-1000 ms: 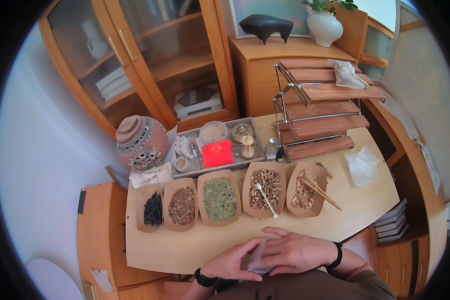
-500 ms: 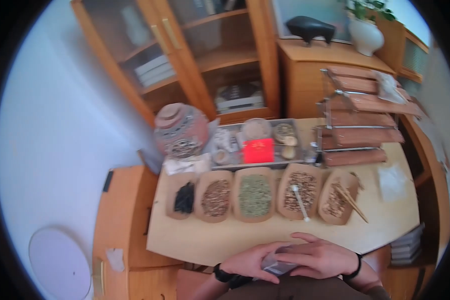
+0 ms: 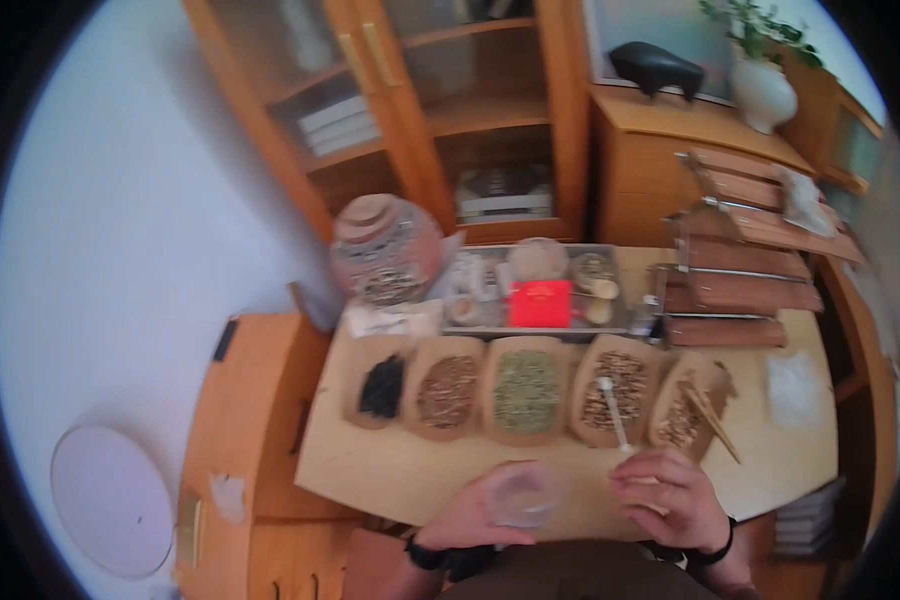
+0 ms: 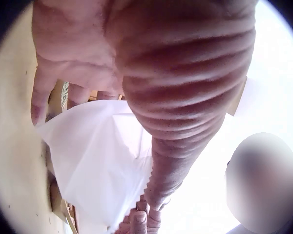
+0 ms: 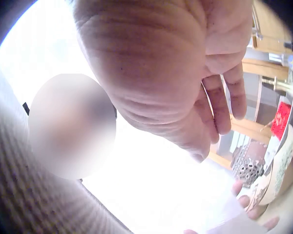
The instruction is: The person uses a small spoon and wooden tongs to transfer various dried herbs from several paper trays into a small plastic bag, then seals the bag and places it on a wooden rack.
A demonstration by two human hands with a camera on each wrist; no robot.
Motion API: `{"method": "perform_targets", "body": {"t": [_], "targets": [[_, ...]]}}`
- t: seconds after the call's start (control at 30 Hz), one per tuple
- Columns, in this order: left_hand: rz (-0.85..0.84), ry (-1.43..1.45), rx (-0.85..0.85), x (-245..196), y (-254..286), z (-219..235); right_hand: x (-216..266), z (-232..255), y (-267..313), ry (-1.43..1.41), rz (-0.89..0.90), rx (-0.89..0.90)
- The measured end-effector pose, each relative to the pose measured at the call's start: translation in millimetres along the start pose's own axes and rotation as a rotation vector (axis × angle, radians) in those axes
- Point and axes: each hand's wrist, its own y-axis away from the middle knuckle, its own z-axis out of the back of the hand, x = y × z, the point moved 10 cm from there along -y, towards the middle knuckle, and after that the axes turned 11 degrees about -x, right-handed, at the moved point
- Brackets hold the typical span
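Observation:
Close in front of the body, my left hand (image 3: 475,515) holds a small white translucent pouch (image 3: 525,498) between thumb and fingers. In the left wrist view the pouch (image 4: 95,156) looks thin, creased and opened wide, with a zigzag edge. My right hand (image 3: 678,500) is raised to the right of it, apart from the pouch, fingers loosely bent. Seen from the right wrist, its fingers (image 5: 217,105) hang relaxed with nothing between them. Beyond the hands stand the paper trays; nearest the right hand is one of brown pieces (image 3: 610,390) with a white spoon (image 3: 612,410) across it.
Other trays hold black strips (image 3: 381,386), reddish bits (image 3: 448,390), green herb (image 3: 527,390) and pale chips with wooden tongs (image 3: 710,422). Behind are a grey tray with a red packet (image 3: 540,303), a clay jar (image 3: 387,250) and a wooden tiered rack (image 3: 745,275).
The hands have parted: the right has left the pouch and moved right, while the left keeps it. The pouch now shows wider. The head view has turned left.

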Motion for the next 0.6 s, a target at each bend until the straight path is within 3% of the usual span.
{"method": "perform_targets", "body": {"t": [0.17, 0.2, 0.27, 0.33, 0.37, 0.5, 0.57, 0.6], "targets": [[0.053, 0.258, -0.163, 23, 19, 30, -33, 67, 23, 0.295, -0.11, -0.289], [0.049, 0.277, -0.121, 25, 21, 23, -44, 81, 33, 0.401, -0.183, -0.345], [0.082, 0.357, -0.412, 37, 28, 51, -54, 95, 47, 0.506, -0.252, -0.404], [0.043, 0.329, -0.478, 42, 30, 61, -67, 113, 66, 0.646, -0.39, -0.484], [0.006, 0.298, -0.552, 41, 32, 69, -73, 116, 72, 0.7, -0.439, -0.471], [-0.025, 0.321, -0.572, 48, 33, 75, -89, 118, 93, 0.793, -0.509, -0.439], [-0.091, 0.132, -0.516, 51, 32, 79, -114, 117, 110, 0.627, -0.747, -0.45], [-0.088, 0.124, -0.54, 59, 35, 82, -117, 114, 113, 0.61, -0.738, -0.435]]}}
